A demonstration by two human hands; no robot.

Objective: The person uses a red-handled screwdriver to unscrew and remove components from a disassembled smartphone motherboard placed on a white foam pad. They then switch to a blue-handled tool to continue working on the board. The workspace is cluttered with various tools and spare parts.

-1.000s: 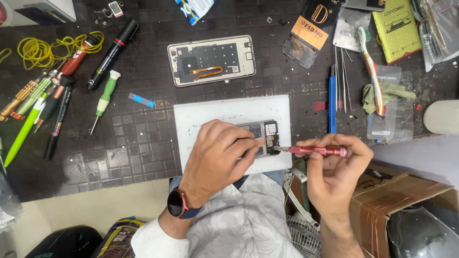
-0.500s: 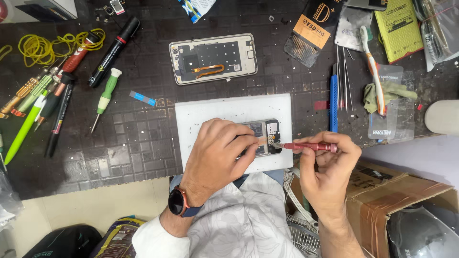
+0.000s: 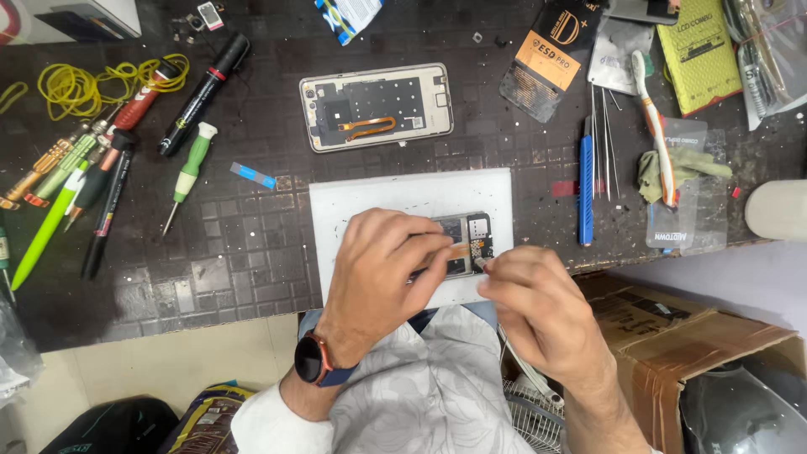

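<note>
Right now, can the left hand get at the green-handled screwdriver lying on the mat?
Probably yes. The left hand rests on the opened phone, and the bare dark mat between it and the green-handled screwdriver looks free; only a small blue strip lies nearby.

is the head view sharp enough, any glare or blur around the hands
Head view: even overhead light, soft shadows only; left hand and right hand look slightly soft, hiding much of the opened phone on the white mat; the dark table shows mild sheen, no harsh glare; edges bend slightly.
</note>
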